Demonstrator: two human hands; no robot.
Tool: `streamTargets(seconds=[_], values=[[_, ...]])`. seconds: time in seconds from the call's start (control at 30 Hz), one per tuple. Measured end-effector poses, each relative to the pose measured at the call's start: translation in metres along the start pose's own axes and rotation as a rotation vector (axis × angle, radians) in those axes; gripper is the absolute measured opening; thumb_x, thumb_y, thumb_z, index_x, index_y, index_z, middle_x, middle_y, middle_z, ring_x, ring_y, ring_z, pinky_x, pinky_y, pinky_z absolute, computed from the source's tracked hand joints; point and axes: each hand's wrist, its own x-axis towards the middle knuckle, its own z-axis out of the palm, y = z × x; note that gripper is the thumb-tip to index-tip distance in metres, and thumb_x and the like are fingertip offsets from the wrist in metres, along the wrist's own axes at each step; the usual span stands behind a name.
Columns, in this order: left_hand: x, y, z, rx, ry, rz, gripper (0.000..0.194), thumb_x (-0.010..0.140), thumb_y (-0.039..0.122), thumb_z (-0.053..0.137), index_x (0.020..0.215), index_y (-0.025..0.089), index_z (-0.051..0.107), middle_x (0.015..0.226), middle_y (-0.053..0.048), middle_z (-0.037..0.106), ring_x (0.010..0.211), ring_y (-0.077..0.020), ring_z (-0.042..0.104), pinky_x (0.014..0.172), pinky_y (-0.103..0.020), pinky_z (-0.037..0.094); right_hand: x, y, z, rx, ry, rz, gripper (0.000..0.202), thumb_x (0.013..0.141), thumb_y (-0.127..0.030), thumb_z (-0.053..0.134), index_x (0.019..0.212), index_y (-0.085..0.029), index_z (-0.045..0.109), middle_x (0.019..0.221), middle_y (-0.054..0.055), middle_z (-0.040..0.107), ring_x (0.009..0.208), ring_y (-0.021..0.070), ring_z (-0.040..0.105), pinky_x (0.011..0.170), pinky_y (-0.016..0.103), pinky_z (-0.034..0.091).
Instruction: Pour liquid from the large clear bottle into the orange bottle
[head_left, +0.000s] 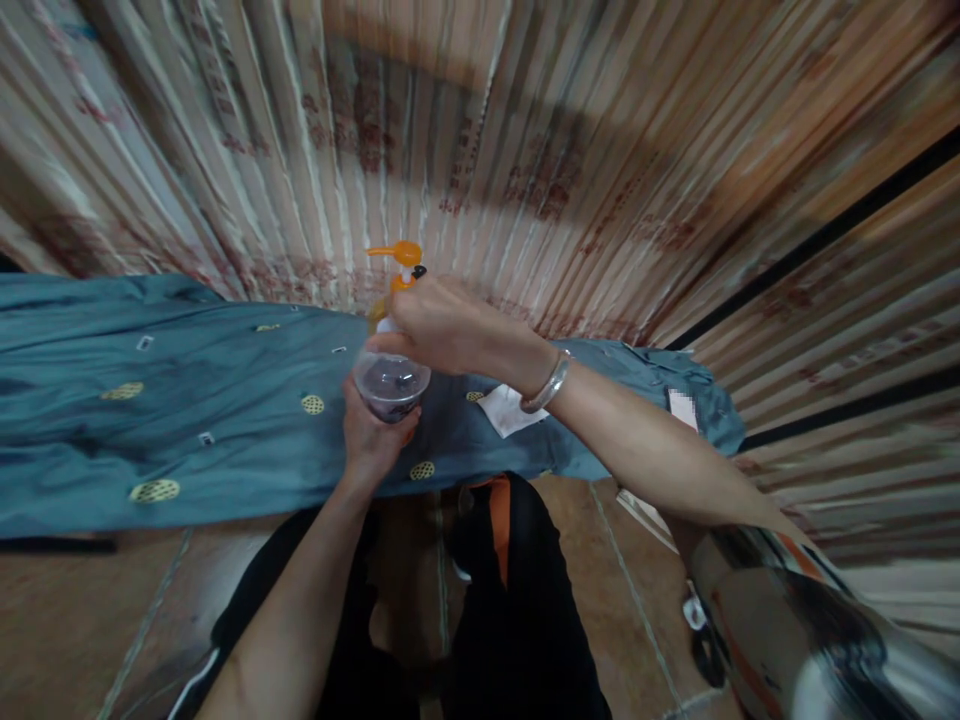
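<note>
My left hand (pixel 367 435) is wrapped round a clear plastic cup (pixel 392 383) above the cloth-covered surface. Some dark contents show low in the cup. Just over its rim, my right hand (pixel 439 325) is closed, with the fingers curled out of sight. A small black tip (pixel 419 271) sticks up past the knuckles, and a bit of white shows under the fingers; what it grips is hidden. Behind that hand stands a bottle with an orange pump top (pixel 405 253), its body mostly covered by the hand.
A blue-green cloth (pixel 247 430) with yellow spots covers the long narrow surface. White paper (pixel 510 410) lies under my right forearm, and a small white item (pixel 682 408) is near the right end. Wrinkled, printed sheeting (pixel 465 150) rises close behind. Below are my dark-clothed legs and floor tiles.
</note>
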Motion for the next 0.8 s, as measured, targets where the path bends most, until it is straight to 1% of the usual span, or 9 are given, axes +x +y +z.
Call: streamTargets(seconds=[0.1,0.2,0.33,0.4,0.5,0.57,0.63,0.7,0.8], values=[[-0.001,0.0,0.0,-0.006,-0.003,-0.007,0.091,0.057,0.033,0.095,0.138,0.027,0.053,0.119,-0.011,0.076,0.112,-0.0381,0.077,0.095,-0.054,0.064,0.002,-0.002,-0.005,-0.03,-0.059,-0.04,0.032,0.113,-0.042,0.064,0.122,-0.015,0.079,0.114,0.015,0.082,0.117,0.0347,0.076,0.1,0.041,0.056],[-0.002,0.001,0.001,-0.019,-0.016,-0.002,0.092,0.057,0.031,0.093,0.139,0.026,0.052,0.121,-0.01,0.076,0.112,-0.0346,0.077,0.097,-0.05,0.063,0.002,-0.003,-0.011,-0.052,-0.12,-0.067,0.027,0.11,-0.031,0.069,0.128,-0.012,0.077,0.117,0.013,0.082,0.116,0.0305,0.077,0.1,0.037,0.055],[-0.003,0.002,0.001,-0.031,-0.025,-0.006,0.087,0.058,0.029,0.092,0.136,0.026,0.054,0.119,-0.008,0.077,0.11,-0.0323,0.078,0.097,-0.047,0.063,0.003,-0.007,-0.016,-0.074,-0.077,-0.035,0.039,0.11,-0.04,0.069,0.13,-0.006,0.074,0.118,0.016,0.08,0.116,0.0313,0.076,0.102,0.039,0.054],[-0.004,0.003,0.001,-0.036,-0.028,-0.006,0.086,0.058,0.029,0.093,0.134,0.026,0.054,0.121,-0.008,0.077,0.111,-0.0323,0.078,0.098,-0.047,0.062,0.005,-0.009,-0.016,-0.077,-0.074,-0.024,0.037,0.11,-0.04,0.068,0.125,-0.007,0.077,0.111,0.015,0.08,0.114,0.0322,0.076,0.104,0.042,0.053],[-0.004,0.004,0.001,-0.046,-0.031,-0.001,0.087,0.057,0.027,0.093,0.135,0.027,0.054,0.126,-0.009,0.076,0.115,-0.0322,0.077,0.101,-0.046,0.062,0.007,-0.009,-0.017,-0.06,-0.114,-0.036,0.028,0.108,-0.033,0.069,0.121,-0.011,0.08,0.104,0.01,0.079,0.11,0.0309,0.076,0.106,0.043,0.051],[-0.003,0.003,0.001,-0.05,-0.032,0.0,0.088,0.057,0.027,0.093,0.137,0.026,0.054,0.128,-0.009,0.076,0.116,-0.032,0.077,0.102,-0.046,0.062,0.008,-0.007,-0.019,-0.046,-0.157,-0.06,0.026,0.106,-0.028,0.071,0.124,-0.012,0.079,0.106,0.008,0.08,0.11,0.0288,0.076,0.106,0.041,0.05],[-0.003,0.002,0.002,-0.05,-0.03,0.001,0.089,0.057,0.026,0.093,0.137,0.026,0.054,0.128,-0.009,0.076,0.117,-0.032,0.077,0.103,-0.046,0.061,0.008,-0.006,-0.021,-0.037,-0.186,-0.083,0.031,0.104,-0.026,0.073,0.132,-0.012,0.076,0.112,0.009,0.08,0.112,0.027,0.075,0.104,0.038,0.049],[-0.003,0.0,0.003,-0.049,-0.027,0.003,0.089,0.058,0.026,0.093,0.138,0.026,0.054,0.128,-0.008,0.076,0.117,-0.032,0.077,0.103,-0.047,0.061,0.008,-0.006,-0.022,-0.041,-0.177,-0.08,0.04,0.104,-0.028,0.074,0.139,-0.01,0.072,0.117,0.012,0.08,0.115,0.0271,0.074,0.103,0.037,0.049],[-0.002,-0.002,0.003,-0.05,-0.024,0.007,0.088,0.057,0.024,0.093,0.136,0.026,0.055,0.127,-0.008,0.077,0.116,-0.0318,0.077,0.102,-0.046,0.062,0.009,-0.009,-0.018,-0.081,-0.137,-0.033,0.039,0.108,-0.036,0.07,0.133,-0.006,0.075,0.115,0.015,0.08,0.114,0.0308,0.074,0.103,0.04,0.051]])
